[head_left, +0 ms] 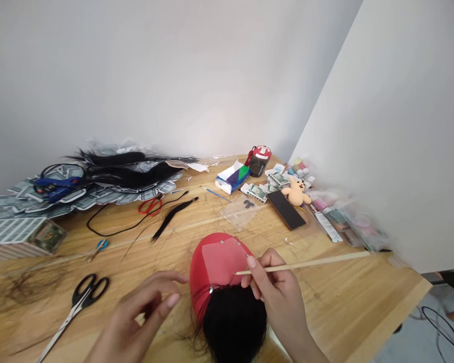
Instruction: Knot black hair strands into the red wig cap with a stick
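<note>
A red mannequin head point(196, 262) stands on the table in front of me, a pale net patch point(221, 262) fastened over its top with small metal pins. Black hair point(234, 322) hangs down its near side. My right hand point(278, 290) pinches a thin wooden-handled needle point(310, 263) between thumb and fingers. The needle's fine tip points left, at the net, just above the hair; whether it touches cannot be made out. To the left of the head, my left hand point(144, 307) has thumb and index finger apart, with the index fingertip close to the red surface. Nothing shows between its fingers.
Black-handled scissors point(83, 297) lie at left, near small blue scissors point(100, 246). Hair bundles point(132, 174) cover the back left. A loose hair strand point(174, 217), tissue pack point(232, 176), cup point(260, 161), phone point(286, 209) and toy bear point(297, 191) lie farther back.
</note>
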Demonstrator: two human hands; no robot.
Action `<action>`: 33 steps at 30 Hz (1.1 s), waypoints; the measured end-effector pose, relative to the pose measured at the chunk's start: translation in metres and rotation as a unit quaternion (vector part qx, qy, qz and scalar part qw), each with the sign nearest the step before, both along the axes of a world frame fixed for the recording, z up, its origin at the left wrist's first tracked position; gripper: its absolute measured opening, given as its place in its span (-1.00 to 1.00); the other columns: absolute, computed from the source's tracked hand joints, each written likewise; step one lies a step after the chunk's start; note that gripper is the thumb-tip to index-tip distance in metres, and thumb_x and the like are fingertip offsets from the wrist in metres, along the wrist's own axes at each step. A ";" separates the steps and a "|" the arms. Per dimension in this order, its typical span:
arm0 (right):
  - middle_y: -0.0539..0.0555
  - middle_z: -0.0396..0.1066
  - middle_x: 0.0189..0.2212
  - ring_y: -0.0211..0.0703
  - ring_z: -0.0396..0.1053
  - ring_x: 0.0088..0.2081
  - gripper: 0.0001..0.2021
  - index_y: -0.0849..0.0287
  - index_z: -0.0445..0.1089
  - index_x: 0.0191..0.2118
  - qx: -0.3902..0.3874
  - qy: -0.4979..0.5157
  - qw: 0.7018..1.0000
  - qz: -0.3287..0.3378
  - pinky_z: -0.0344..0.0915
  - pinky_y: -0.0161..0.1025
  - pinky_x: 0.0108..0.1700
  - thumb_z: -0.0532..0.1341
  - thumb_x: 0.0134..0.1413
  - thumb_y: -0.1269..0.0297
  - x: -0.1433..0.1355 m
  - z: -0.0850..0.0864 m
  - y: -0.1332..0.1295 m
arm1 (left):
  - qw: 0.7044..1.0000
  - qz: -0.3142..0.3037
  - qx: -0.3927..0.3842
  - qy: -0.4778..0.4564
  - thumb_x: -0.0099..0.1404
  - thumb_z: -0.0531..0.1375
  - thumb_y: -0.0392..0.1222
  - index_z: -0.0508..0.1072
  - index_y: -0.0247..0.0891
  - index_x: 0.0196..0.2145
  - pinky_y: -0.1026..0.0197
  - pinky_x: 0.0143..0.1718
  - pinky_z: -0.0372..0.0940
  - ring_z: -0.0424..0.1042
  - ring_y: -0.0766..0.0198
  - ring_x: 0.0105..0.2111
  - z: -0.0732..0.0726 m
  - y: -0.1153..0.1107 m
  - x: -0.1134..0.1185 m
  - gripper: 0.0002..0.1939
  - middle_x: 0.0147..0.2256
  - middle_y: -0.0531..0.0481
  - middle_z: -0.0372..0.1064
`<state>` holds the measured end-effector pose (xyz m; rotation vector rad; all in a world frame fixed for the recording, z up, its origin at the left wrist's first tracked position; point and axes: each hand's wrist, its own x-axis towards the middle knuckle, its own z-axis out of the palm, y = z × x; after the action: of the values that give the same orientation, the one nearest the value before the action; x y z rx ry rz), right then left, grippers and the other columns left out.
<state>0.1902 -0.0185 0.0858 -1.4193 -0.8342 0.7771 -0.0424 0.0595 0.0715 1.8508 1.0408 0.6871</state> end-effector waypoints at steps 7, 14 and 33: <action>-0.11 0.36 -0.68 -0.34 0.25 -0.64 -0.66 0.13 0.33 -0.51 0.052 -0.060 0.997 0.003 0.19 -0.41 -0.54 0.25 0.26 0.11 0.004 0.019 -0.002 | 0.983 -0.167 -0.002 -0.078 0.39 0.16 -0.24 0.51 -0.12 -0.34 0.36 -0.06 0.30 0.52 0.28 -0.11 0.027 -0.011 0.073 -0.84 -0.13 0.06 0.58; -0.12 0.46 -0.47 -0.34 0.45 -0.40 -0.85 0.05 0.40 -0.37 0.164 -0.201 0.964 -0.052 0.33 -0.47 -0.33 0.23 0.27 0.36 0.012 0.046 -0.001 | 0.987 -0.115 -0.039 -0.105 0.36 0.21 -0.14 0.58 -0.14 -0.35 0.39 -0.25 0.35 0.54 0.28 -0.31 0.026 -0.004 0.072 -0.84 -0.35 0.06 0.59; 0.07 0.65 -0.15 0.00 0.56 -0.11 -0.79 0.10 0.47 -0.05 0.191 -0.480 0.840 0.163 0.43 -0.09 -0.01 0.18 0.27 0.45 -0.005 -0.012 -0.011 | 0.982 0.172 -0.030 -0.074 0.12 0.33 0.20 0.60 -0.10 -0.43 0.43 -0.69 0.12 0.30 0.35 -0.57 0.027 0.004 -0.006 -0.68 -0.31 0.02 0.58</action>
<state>0.1850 -0.0297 0.0735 -1.2700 -1.9272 0.0455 -0.0482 0.0638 0.0982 1.5567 1.2812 0.9690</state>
